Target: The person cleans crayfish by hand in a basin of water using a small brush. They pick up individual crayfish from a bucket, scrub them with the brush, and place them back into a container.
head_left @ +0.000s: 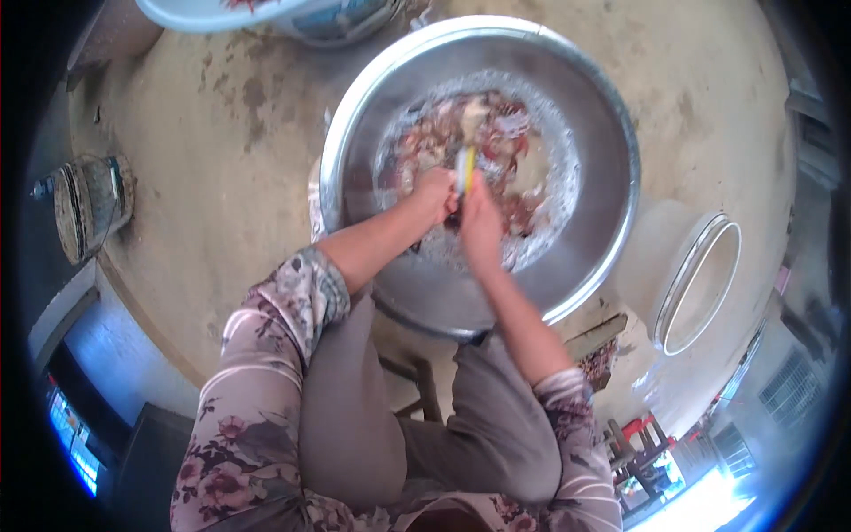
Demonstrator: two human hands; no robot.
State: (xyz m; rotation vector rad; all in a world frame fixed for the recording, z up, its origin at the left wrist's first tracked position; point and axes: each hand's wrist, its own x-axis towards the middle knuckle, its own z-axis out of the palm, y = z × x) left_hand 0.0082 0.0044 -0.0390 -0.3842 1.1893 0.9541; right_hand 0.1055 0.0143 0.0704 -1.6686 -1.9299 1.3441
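Note:
A large steel basin (625, 168) in front of my knees holds foamy water with many reddish-brown pieces (519, 208) that look like crayfish. Both my hands are over the middle of it, close together. My right hand (480, 217), blurred by motion, grips a yellow-and-white tool (467, 168) that looks like a small scrubbing brush. Just beside it, my left hand (434, 195) is closed, its fingers curled against the tool's left side. What the left hand holds is hidden by the fingers and the blur.
A white bucket (700, 284) lies right of the basin. Beyond the basin, at the top left, are a light blue tub (208, 19) with reddish pieces and another container (341, 25). A dirty bucket (93, 208) stands far left on the concrete floor. Wooden pieces (596, 339) lie by my right forearm.

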